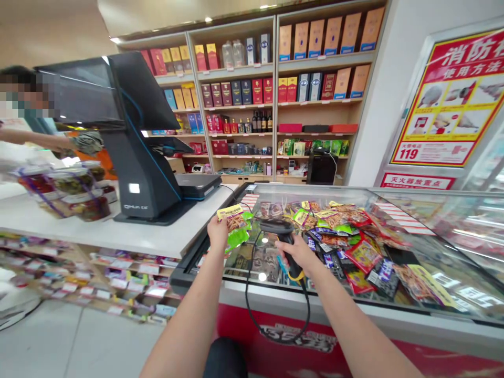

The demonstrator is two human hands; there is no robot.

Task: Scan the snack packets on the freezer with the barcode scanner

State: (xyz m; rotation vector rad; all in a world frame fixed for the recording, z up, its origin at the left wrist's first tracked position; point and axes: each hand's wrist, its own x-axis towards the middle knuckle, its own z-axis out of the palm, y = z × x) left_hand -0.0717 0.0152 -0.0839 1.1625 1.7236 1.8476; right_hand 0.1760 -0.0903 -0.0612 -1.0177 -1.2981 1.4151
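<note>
My left hand (218, 234) pinches the edge of a snack packet (235, 219) with a yellow top and green lower part, above the left end of the glass-topped case. Wrapped round the handle of a black and yellow barcode scanner (276, 227) is my right hand (296, 252). The scanner's head points left, towards the packet. Its black cable (248, 294) loops down over the front of the case. To the right of the scanner lies a heap of snack packets (334, 218) in yellow, red, green and black.
The glass-topped case (268, 286) spans the front. Left of it, a white counter (173, 231) bears a dark checkout terminal (137, 157) and several clear tubs of food (74, 184). Another person (43, 121) stands beyond the terminal. Shelves of boxes (236, 105) line the back wall.
</note>
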